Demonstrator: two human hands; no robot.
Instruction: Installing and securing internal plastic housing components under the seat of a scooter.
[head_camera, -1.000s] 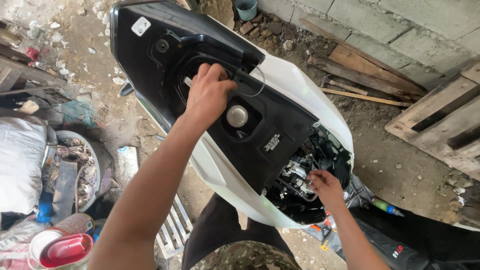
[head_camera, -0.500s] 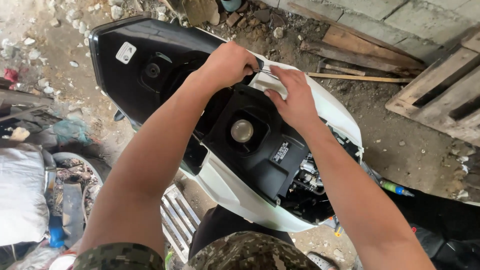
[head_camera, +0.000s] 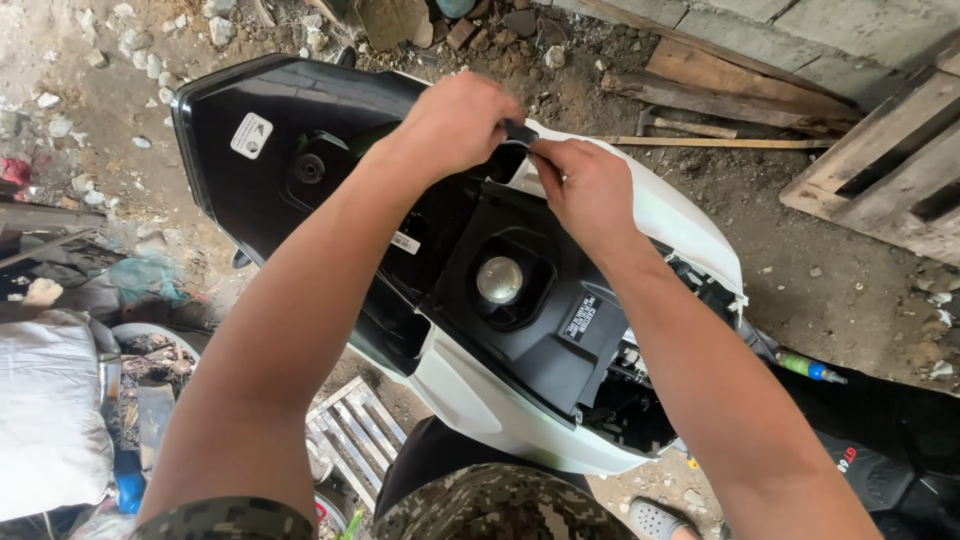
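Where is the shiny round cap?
The shiny round cap sits in a hollow in the black panel of the white scooter body, near the middle of the head view, just below the right hand.

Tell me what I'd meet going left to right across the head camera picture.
White sack → white slatted grate → round metal cap in the scooter's black panel → green-tipped tool on the ground → wooden pallet.
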